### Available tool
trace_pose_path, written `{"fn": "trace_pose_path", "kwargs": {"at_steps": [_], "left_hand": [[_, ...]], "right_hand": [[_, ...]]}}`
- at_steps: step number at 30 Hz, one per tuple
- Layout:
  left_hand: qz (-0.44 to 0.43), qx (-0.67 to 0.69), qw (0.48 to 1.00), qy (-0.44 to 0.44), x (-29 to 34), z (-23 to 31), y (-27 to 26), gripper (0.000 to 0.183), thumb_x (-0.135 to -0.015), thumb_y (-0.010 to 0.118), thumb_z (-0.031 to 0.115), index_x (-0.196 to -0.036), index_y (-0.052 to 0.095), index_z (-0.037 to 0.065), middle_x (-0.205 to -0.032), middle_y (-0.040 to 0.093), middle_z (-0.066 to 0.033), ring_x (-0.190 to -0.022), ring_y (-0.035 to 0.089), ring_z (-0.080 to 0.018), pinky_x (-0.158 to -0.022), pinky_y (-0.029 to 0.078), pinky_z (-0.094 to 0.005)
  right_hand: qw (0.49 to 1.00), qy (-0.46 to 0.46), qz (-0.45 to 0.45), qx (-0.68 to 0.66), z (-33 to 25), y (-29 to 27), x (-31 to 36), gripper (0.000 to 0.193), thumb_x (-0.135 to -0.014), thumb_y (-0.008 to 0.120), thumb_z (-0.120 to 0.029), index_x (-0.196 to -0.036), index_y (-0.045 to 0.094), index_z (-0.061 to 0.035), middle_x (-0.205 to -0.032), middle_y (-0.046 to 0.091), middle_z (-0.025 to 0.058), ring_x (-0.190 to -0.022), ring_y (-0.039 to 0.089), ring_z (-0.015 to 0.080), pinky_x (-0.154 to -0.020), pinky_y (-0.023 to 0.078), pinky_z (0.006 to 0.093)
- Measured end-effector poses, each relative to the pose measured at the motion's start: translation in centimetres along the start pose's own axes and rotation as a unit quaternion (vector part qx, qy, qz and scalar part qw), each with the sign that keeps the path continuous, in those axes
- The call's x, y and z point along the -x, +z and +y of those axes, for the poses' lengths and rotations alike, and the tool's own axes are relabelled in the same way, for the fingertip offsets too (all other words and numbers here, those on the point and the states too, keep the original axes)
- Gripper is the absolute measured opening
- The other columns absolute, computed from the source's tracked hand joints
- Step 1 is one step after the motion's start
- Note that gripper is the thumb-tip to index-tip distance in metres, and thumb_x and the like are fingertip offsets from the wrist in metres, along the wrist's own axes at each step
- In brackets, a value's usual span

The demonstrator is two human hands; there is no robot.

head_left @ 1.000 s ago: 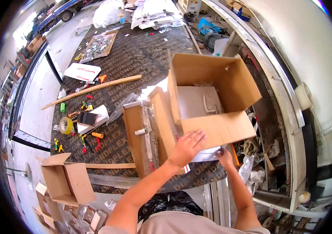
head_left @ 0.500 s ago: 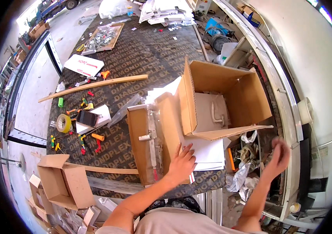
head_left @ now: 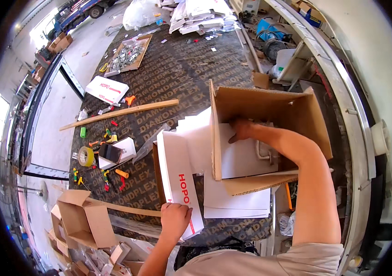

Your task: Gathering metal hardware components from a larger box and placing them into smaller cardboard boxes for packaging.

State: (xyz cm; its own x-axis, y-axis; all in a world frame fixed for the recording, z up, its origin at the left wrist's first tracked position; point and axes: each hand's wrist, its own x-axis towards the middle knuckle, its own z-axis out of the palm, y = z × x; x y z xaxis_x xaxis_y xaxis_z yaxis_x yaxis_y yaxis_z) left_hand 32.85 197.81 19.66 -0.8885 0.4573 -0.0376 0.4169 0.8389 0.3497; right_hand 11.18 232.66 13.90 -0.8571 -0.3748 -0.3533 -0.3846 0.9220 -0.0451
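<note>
On the table (head_left: 191, 69) bearing pale repeated lettering, the left hand (head_left: 176, 220) is gripping a red-lettered white box (head_left: 174, 168); the right hand (head_left: 242, 130), thumb spread, is reaching inside an open carton (head_left: 265, 103), its hold indeterminable.

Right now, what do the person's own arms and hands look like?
Left hand and right hand: bare, no gloves or watches visible. Right sleeve: short, plain grey-beige, no markings visible. Any left sleeve is out of frame.
</note>
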Motion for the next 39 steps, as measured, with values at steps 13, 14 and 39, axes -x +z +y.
{"fn": "trace_pose_path", "kwargs": {"at_steps": [13,14,39], "left_hand": [[-0.038,-0.003,0.996,-0.085,-4.3,2.1,-1.4,0.018,-0.082,0.06,0.025,-0.082,0.066,0.008,-0.064,0.062,-0.0092,-0.062,0.061,-0.0284,-0.068,0.041,-0.0402],[-0.05,0.041,0.995,-0.078,-4.8,2.7,-2.2,0.02,-0.082,0.06,0.025,-0.085,0.066,0.007,-0.068,0.064,-0.0101,-0.066,0.062,-0.0292,-0.069,0.043,-0.0403],[-0.083,0.323,0.908,0.255,-6.6,12.1,-6.4,0.042,-0.065,0.064,0.003,-0.106,0.058,0.007,-0.104,0.059,-0.0082,-0.098,0.056,-0.0291,-0.093,0.042,-0.0424]], "right_hand": [[0.931,-0.274,0.24,-0.033,-7.0,-10.8,24.2,0.011,-0.062,0.059,-0.016,-0.07,0.053,-0.012,-0.07,0.046,0.0008,-0.071,0.05,0.0163,-0.054,0.047,0.0275],[0.937,-0.249,0.242,-0.04,-6.9,-11.2,25.2,0.015,-0.06,0.06,-0.014,-0.074,0.055,-0.0115,-0.07,0.046,-0.0002,-0.07,0.051,0.016,-0.05,0.046,0.0252],[0.991,-0.106,-0.086,0.011,-3.2,-0.6,-1.8,0.024,-0.081,0.057,-0.025,-0.092,0.065,-0.005,-0.097,0.062,0.0133,-0.094,0.059,0.0352,-0.078,0.047,0.0462]]}}
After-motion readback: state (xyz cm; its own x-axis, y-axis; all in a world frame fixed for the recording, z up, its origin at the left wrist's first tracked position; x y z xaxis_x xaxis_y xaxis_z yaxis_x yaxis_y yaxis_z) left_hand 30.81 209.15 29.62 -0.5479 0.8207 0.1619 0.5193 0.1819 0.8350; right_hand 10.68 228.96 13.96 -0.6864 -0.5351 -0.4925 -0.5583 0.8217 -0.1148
